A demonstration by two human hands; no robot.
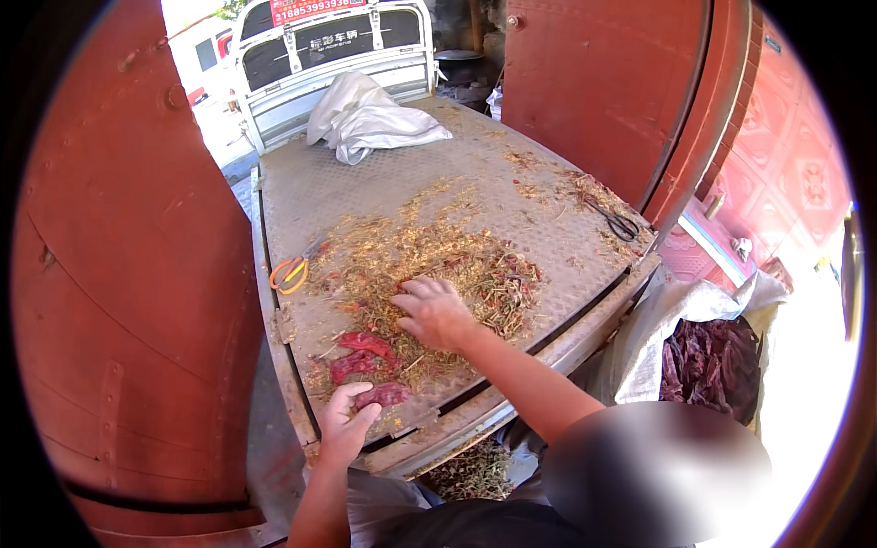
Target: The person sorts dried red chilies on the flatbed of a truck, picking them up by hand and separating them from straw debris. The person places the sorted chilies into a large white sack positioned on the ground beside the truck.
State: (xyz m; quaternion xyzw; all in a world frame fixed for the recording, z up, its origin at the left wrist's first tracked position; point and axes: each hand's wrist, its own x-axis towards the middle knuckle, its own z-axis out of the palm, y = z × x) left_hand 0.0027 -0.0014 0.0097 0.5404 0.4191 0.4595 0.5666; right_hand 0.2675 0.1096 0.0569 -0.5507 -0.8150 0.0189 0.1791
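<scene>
My left hand (342, 425) is at the near left corner of a metal truck bed (301, 196), its thumb and fingers closed on a dried red chili pepper (384, 395). Just beyond it lie two more wrinkled dried chili peppers (365, 343). My right hand (437, 315) rests with fingers spread on a loose heap of yellow seeds and dry stems (498, 283). Whatever lies beneath that palm is hidden. Left of the heap are scissors with orange handles (290, 276), and black-handled scissors (623, 226) lie near the bed's right edge.
A crumpled white sack (375, 123) lies at the bed's far end, before a white rail frame (338, 68). An open white sack (639, 356) of dark dried peppers stands at the right. Red metal doors (128, 274) flank the bed. More stems (470, 472) lie below its near edge.
</scene>
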